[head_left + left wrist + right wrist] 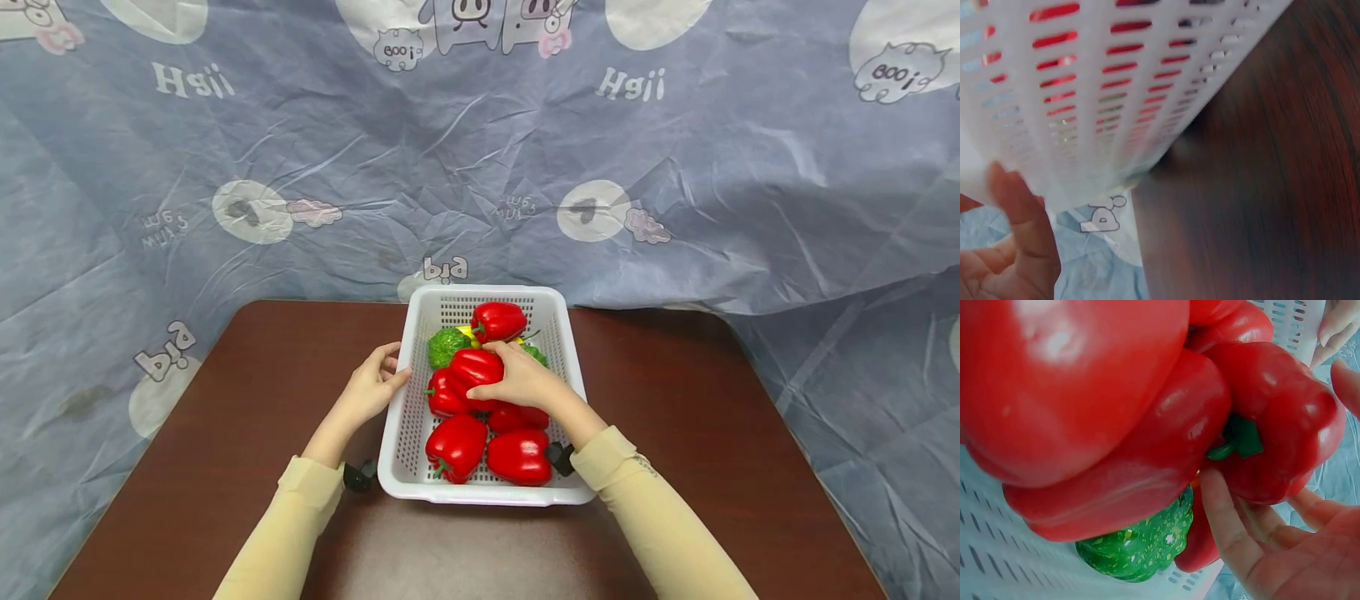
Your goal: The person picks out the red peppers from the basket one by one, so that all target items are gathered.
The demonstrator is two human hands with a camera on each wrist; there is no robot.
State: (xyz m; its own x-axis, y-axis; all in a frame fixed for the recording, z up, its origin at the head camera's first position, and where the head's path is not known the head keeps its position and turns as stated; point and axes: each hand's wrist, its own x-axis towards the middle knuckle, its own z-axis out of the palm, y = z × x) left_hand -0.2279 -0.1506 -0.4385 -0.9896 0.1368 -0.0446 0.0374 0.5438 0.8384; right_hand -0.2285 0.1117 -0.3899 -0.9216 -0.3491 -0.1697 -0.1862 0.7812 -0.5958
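A white perforated plastic basket (395,442) holds several glossy red bell peppers. My right hand (525,379) reaches into it and grips one red bell pepper (477,367) near the middle, thumb on the near side and fingers on the far side. In the right wrist view this pepper (1285,394) shows its green stem, with fingertips close beside it. My left hand (369,385) rests at the basket's left rim, fingers loosely bent. A finger (1025,219) overlaps the slotted outer wall (1091,75) in the left wrist view.
Other red peppers lie at the basket's near end (456,448) and far end (501,320). A bumpy green, yellow-speckled vegetable (1141,550) and something yellow (467,332) sit among them. The basket stands on a dark brown table (675,400), with a blue-grey printed cloth (480,133) behind.
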